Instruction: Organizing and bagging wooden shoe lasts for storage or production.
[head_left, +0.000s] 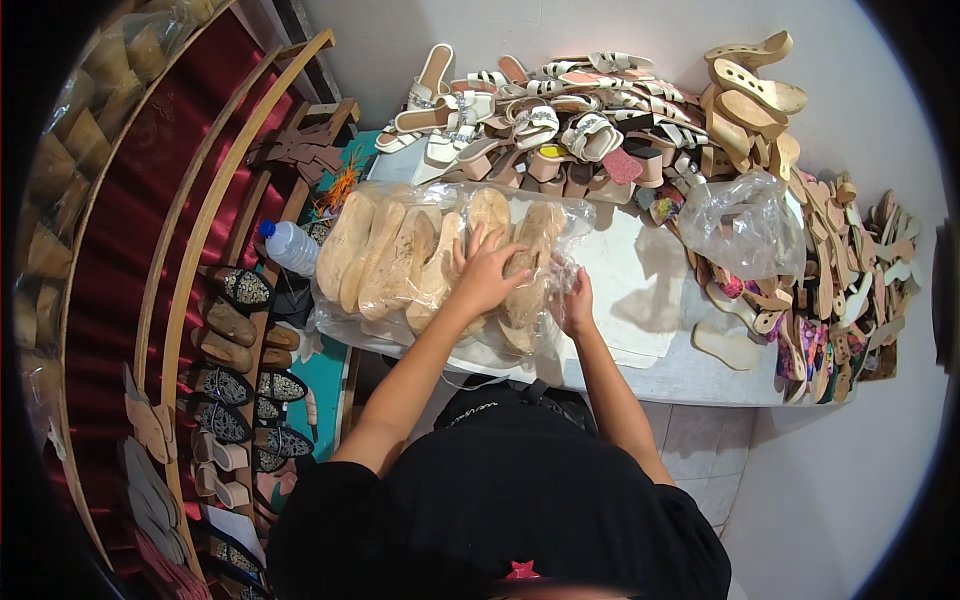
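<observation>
A clear plastic bag [578,215] lies on the table in front of me, with several pale wooden shoe soles [347,245] side by side inside it. My left hand [487,270] rests on top with fingers spread, its fingertips touching the bagged pieces near a darker, stained wooden sole [530,270]. At the bag's right end, my right hand [574,301] is closed on the bunched plastic. Part of that hand's grip is hidden behind the film.
White sandals [470,110] pile up at the back, with loose soles [835,240] heaped to the right. Another crumpled plastic bag [745,225] sits beside them. White sheets [630,290] cover part of the table. A water bottle [291,248] and a wooden shoe rack [205,220] stand at left.
</observation>
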